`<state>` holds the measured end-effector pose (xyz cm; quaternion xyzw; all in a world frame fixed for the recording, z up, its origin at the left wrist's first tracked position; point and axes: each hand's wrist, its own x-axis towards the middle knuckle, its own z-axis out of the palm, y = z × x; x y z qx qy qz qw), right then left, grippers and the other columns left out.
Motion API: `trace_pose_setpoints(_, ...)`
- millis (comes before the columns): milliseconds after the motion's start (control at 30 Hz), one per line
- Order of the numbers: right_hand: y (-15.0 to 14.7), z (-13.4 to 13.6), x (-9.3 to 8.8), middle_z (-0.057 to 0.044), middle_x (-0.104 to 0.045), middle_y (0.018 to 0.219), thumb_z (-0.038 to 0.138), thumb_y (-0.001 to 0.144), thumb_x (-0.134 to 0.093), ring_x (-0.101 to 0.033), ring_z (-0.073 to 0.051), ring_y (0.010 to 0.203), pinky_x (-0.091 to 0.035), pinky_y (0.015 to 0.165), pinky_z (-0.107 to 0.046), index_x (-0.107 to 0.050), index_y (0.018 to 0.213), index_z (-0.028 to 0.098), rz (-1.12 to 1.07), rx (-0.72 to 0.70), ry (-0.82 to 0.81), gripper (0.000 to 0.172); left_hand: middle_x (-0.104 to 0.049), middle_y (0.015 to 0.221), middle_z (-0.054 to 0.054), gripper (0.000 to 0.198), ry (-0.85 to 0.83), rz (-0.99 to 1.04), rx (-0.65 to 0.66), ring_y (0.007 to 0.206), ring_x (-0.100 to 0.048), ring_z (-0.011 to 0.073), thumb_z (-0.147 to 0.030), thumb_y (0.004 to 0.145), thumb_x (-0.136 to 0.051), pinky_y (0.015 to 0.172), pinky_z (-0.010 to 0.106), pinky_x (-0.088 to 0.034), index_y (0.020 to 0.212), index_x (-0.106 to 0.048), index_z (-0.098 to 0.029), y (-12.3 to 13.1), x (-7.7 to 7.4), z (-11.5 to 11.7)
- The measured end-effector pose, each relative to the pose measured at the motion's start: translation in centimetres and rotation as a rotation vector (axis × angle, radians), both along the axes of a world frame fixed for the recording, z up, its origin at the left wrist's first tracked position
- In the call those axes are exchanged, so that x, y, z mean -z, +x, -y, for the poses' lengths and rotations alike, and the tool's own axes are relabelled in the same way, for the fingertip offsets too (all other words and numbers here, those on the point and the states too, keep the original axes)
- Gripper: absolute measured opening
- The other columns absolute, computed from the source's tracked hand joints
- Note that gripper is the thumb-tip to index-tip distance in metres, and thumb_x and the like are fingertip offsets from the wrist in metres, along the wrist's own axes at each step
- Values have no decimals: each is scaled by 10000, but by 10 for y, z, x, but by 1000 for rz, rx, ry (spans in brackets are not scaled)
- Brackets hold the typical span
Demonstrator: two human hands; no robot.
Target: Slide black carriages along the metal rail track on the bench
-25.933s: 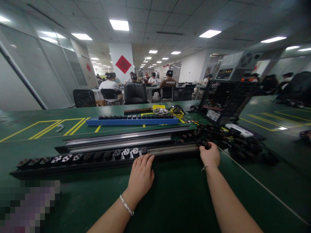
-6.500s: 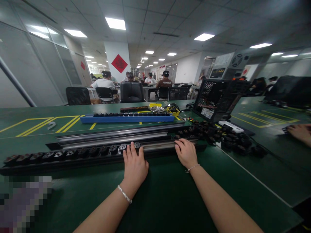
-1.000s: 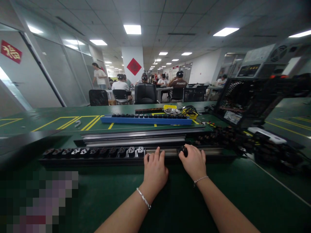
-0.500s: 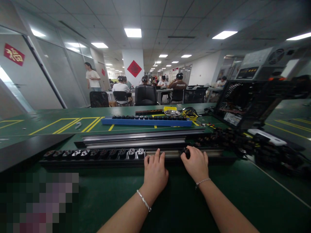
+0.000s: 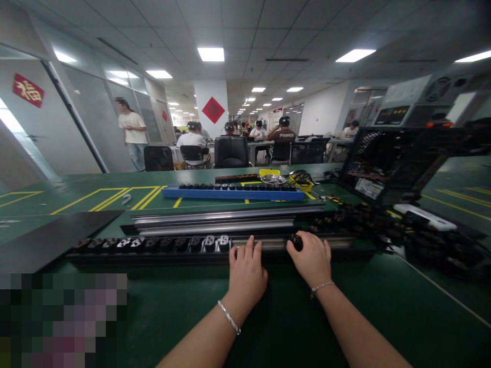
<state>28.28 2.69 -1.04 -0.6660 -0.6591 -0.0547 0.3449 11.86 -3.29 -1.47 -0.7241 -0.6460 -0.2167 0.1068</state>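
Observation:
A long black metal channel (image 5: 215,259) lies across the table in front of me. Its left part holds a row of socket modules (image 5: 164,243), mostly black, with a few whitish ones. My left hand (image 5: 247,271) rests over the channel's near edge, just right of the last white module, fingers stretched out. Further right, my right hand (image 5: 312,255) pinches a black socket module (image 5: 295,241) between thumb and fingers, at the channel's bare right part. The underside of that module and the right fingertips are partly hidden.
Behind lie silver metal rails (image 5: 215,225) and a blue strip (image 5: 230,194) with modules. Piled black modules (image 5: 433,250) and an open computer case (image 5: 368,168) stand right. A dark panel (image 5: 61,237) lies left. A person (image 5: 132,128) stands beyond the table.
Both hands keep nearly the same place on the channel. The view has shifted slightly, and the standing person at the far left has moved left.

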Motion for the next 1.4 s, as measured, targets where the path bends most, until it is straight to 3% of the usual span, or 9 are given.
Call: trace_pose_setpoints(1400,5,-4,-2,-87,-629,996,359,750,-473,-508,-249,1024,-227,1000,-467,-564,874,188,-29,53,4,230,-424,1406,76,525,19,-1,14,1157,-450,232,-209,769,-476,1022,463,-269,1293,-443,-219,-2,-1,0)
